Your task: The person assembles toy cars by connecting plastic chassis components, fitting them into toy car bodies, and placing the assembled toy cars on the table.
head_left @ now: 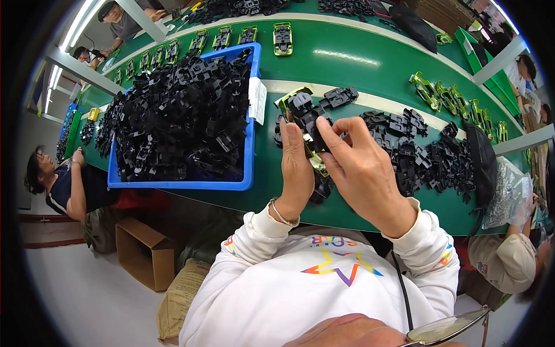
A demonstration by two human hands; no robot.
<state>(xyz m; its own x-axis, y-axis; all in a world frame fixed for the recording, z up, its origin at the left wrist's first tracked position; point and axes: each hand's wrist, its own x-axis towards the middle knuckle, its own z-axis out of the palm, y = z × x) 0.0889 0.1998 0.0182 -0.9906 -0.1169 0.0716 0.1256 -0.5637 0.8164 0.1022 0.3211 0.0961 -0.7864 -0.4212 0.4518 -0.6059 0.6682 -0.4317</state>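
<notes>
My left hand (296, 173) is closed around a lime-green toy car body (315, 162), which I hold tilted above the green bench. A black plastic insert (304, 113) lies in or against that body; my fingers partly cover it. My right hand (367, 168) is closed too, its thumb and index finger pressing on the black insert. How far the insert sits inside the body is hidden. Just beyond my hands lies a loose black part (340, 97). More black parts (413, 153) are heaped to the right of my right hand.
Left of my hands, a blue crate (252, 153) is heaped with black parts. Several green-and-black car assemblies (282, 39) stand in a row along the moving-belt-like green strip (352, 61). Green car bodies (445, 98) and a black bag (481, 156) are at right. Other people sit around the bench.
</notes>
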